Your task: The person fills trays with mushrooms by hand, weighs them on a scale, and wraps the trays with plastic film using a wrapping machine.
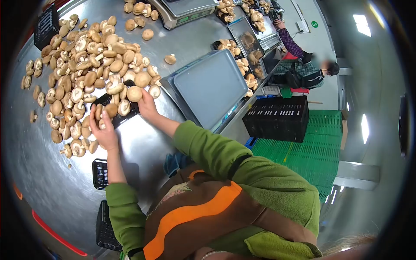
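A heap of brown-capped mushrooms lies on the metal table. At its near edge is a black tray with several mushrooms in it. My left hand is curled round the tray's left end, thumb over the mushrooms there. At the tray's right end, my right hand has its fingers closed against a round mushroom; its fingertips are partly hidden behind the cap. An empty black tray rests on the table below my left hand.
Dark stacked trays stand at the lower left. A scale is at the top, and a grey-topped device is right of my hands. Packed mushrooms lie beyond it. Another person works near a black crate.
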{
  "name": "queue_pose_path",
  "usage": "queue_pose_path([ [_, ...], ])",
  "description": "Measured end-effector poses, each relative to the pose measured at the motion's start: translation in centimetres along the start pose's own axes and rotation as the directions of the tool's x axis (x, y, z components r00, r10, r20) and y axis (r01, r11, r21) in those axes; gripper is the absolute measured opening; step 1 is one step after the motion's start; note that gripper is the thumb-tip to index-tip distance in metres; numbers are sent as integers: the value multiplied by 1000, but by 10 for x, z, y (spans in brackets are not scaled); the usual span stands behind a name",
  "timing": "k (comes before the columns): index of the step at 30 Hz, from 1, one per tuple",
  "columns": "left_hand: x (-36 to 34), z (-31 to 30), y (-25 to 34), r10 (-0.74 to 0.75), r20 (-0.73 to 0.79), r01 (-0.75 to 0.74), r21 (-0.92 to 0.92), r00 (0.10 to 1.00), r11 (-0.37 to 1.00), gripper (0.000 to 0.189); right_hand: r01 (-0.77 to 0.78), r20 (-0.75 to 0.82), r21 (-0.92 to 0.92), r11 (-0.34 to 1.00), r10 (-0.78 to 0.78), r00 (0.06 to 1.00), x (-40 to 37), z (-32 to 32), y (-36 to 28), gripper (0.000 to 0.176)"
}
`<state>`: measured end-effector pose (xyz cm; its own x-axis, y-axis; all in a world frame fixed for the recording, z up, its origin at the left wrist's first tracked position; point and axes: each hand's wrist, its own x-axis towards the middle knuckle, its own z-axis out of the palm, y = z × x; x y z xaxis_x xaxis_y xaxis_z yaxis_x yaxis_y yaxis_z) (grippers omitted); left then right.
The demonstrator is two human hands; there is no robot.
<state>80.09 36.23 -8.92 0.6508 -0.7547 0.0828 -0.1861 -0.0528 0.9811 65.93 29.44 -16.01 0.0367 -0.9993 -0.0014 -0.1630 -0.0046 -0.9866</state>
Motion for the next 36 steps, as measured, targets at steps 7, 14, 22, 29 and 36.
queue_pose_path([
  [7,-32,-12,53,-162,-84,108,-445,983,889,45,-90,37,163,983,85,996,-55,-62,-60,24],
  [14,-76,40,112,123,193,-34,-407,973,913,40,-233,-53,137,963,242,969,-69,-162,-129,22],
  [22,-130,186,136,305,240,-240,-266,922,934,20,-202,-141,-19,979,198,970,-27,-288,-114,22],
  [29,-123,259,115,243,63,-251,221,968,942,23,34,51,-792,610,10,999,14,-360,-87,57],
  [36,-112,244,97,-100,-258,66,-138,961,988,30,289,509,-731,618,212,834,38,-409,-122,92],
])
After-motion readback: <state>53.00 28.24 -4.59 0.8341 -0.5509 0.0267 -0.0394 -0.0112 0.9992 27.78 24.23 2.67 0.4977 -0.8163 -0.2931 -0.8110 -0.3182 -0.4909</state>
